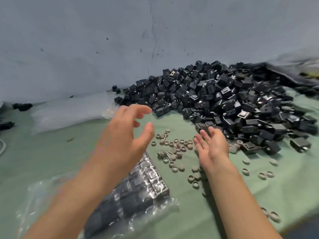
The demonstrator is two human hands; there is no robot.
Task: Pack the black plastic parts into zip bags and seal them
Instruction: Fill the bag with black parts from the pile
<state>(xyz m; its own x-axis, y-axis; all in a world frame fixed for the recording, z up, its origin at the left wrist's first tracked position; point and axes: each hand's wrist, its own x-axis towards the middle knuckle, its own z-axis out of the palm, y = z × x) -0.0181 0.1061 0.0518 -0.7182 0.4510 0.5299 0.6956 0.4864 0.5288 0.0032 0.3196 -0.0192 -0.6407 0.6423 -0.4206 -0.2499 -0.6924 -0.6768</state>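
Observation:
A big heap of black plastic parts [224,100] lies on the green cloth at the back right, against the wall. A clear zip bag [138,190] filled with black parts lies flat near the front, partly under my left forearm. My left hand [126,135] hovers above the cloth with fingers loosely spread and holds nothing. My right hand [214,145] is out flat, palm turned inward, its fingertips at the near edge of the heap beside a black part [203,126]. It grips nothing.
Several small grey rings and caps [176,149] are scattered on the green cloth [51,152] between and to the right of my hands. A stack of empty clear bags [69,112] lies at the back left. A few stray black parts [22,106] sit far left.

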